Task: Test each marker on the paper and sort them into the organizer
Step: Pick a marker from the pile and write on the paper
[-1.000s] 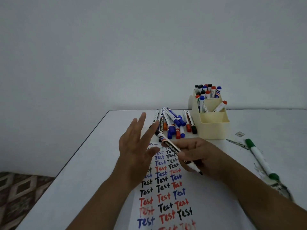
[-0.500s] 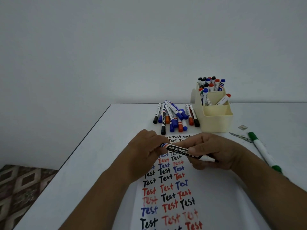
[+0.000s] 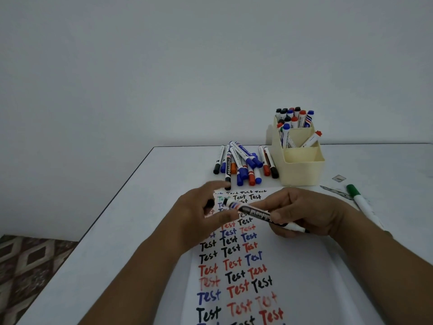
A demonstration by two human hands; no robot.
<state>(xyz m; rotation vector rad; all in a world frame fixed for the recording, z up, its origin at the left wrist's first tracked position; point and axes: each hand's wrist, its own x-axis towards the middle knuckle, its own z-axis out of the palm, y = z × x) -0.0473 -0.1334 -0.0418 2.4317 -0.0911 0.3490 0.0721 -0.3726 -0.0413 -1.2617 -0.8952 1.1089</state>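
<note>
marker (image 3: 260,213): black-barrelled, lying nearly level above the paper, being held between both hands, one end pointing left, the other down-right
right hand (image 3: 304,212): fingers curling round the marker barrel, gripping it
left hand (image 3: 201,214): blurred, fingers curling at the marker's left end, something small and dark sitting in them, can't tell whether it's a cap
paper (image 3: 304,277): lying on the table, carrying rows of "Test" in black, red, blue
organizer (image 3: 302,165): cream, standing at the far right of the paper, back compartments holding upright markers, front one showing nothing
loose markers (image 3: 243,163): piling up just left of the organizer
green marker (image 3: 359,199): lying on the table, right of the hands
table (image 3: 128,231): white, bearing everything
</note>
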